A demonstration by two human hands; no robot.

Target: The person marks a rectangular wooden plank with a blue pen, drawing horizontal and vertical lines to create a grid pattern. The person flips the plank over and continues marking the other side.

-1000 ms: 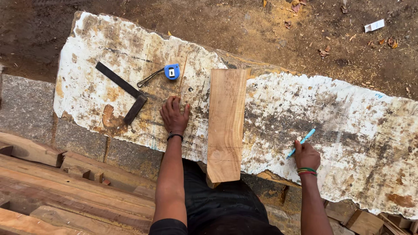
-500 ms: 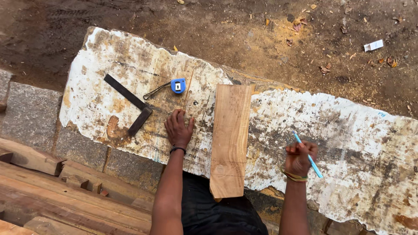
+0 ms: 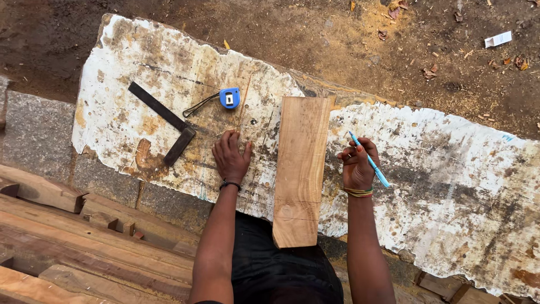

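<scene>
Keep left hand (image 3: 231, 156) flat — empty — at nine o'clock of plank (image 3: 300, 169); right hand (image 3: 358, 166) pinching pen (image 3: 369, 159) — mark squarely.

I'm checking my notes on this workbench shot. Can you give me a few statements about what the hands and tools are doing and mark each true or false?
1. The right hand holds a light blue pen. True.
2. The left hand grips the blue tape measure. False: it lies flat on the white paint-worn board, apart from the tape measure.
3. The light brown wooden plank lies between the two hands. True.
4. The dark metal try square rests on top of the plank. False: it lies on the worn board, to the left of the left hand.
</scene>
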